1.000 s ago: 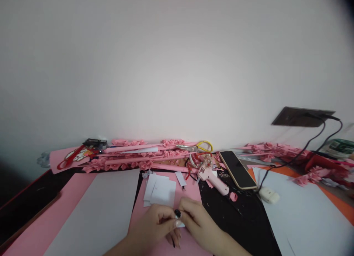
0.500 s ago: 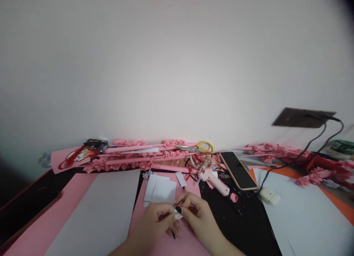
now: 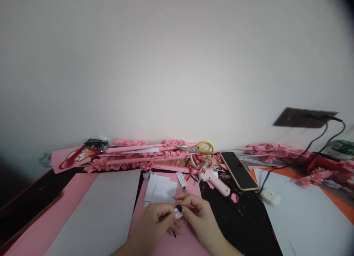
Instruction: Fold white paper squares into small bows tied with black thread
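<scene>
So there's a tiny white paper piece (image 3: 176, 210) just this side of the white squares (image 3: 164, 191), pinched in the left hand (image 3: 153, 222), with the right hand (image 3: 199, 216) thumb-first against it (can't tell if that one's actually gripping). The pink glue gun (image 3: 215, 181) sits right of those squares, a phone (image 3: 239, 171) farther right, and behind them there's a heap of pink paper flowers (image 3: 142, 165) with yellow-handled scissors (image 3: 193, 149) on top.
</scene>
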`<control>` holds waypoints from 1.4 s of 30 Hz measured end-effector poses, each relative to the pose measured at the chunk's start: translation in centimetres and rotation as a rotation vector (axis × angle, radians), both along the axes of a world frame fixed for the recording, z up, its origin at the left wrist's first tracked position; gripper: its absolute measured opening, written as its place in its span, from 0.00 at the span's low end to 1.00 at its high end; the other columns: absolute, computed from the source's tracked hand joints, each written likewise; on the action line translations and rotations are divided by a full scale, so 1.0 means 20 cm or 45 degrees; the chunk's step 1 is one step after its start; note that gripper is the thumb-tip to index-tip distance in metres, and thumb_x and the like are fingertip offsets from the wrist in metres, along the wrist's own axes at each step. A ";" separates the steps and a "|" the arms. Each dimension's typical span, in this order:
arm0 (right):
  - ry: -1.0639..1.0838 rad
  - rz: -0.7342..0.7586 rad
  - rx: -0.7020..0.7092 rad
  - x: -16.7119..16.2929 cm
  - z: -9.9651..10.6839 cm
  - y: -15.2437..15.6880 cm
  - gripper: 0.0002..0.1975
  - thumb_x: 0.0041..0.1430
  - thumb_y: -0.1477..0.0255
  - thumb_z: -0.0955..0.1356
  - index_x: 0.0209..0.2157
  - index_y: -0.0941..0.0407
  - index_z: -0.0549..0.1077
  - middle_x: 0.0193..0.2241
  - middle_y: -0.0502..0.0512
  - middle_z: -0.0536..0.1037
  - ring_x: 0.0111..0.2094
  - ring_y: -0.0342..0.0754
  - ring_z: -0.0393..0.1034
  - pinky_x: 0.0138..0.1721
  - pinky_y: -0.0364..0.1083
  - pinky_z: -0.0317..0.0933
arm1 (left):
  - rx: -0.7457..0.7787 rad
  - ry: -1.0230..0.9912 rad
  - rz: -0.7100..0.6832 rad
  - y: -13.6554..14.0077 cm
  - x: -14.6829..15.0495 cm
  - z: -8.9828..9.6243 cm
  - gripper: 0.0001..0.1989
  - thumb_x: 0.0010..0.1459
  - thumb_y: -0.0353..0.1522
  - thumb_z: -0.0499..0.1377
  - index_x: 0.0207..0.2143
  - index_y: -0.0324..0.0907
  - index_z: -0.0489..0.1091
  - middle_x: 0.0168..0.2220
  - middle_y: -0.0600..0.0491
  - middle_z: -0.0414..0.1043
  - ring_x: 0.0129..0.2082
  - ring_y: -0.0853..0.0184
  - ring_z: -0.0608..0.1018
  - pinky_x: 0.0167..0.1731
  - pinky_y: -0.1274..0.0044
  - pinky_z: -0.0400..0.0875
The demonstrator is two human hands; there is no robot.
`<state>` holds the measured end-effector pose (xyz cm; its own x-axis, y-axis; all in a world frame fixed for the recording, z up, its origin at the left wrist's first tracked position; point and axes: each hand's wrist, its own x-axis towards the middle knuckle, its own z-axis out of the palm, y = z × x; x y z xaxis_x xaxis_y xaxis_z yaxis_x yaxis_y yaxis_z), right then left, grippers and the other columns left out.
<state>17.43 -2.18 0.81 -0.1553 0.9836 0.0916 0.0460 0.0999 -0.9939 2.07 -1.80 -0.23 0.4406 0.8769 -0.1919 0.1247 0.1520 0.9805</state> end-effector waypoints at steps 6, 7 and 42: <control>0.044 -0.026 0.044 0.00 -0.01 -0.01 0.11 0.50 0.67 0.70 0.19 0.59 0.71 0.35 0.61 0.77 0.37 0.52 0.71 0.38 0.46 0.63 | -0.009 -0.022 0.009 -0.01 0.01 0.00 0.14 0.53 0.38 0.55 0.22 0.36 0.70 0.21 0.51 0.75 0.22 0.67 0.77 0.25 0.78 0.71; 0.017 -0.024 0.084 0.00 -0.01 -0.01 0.11 0.52 0.67 0.68 0.20 0.59 0.71 0.36 0.60 0.77 0.38 0.52 0.71 0.39 0.46 0.62 | -0.023 -0.031 0.019 -0.01 0.01 0.00 0.15 0.53 0.39 0.55 0.22 0.36 0.70 0.21 0.51 0.76 0.22 0.67 0.77 0.25 0.78 0.71; -0.691 0.308 0.385 0.06 -0.01 0.02 0.11 0.60 0.76 0.58 0.23 0.57 0.59 0.22 0.48 0.63 0.25 0.41 0.58 0.27 0.39 0.51 | -0.105 -0.177 -0.075 -0.02 0.02 0.00 0.10 0.53 0.34 0.55 0.23 0.37 0.66 0.20 0.53 0.74 0.20 0.70 0.77 0.23 0.80 0.70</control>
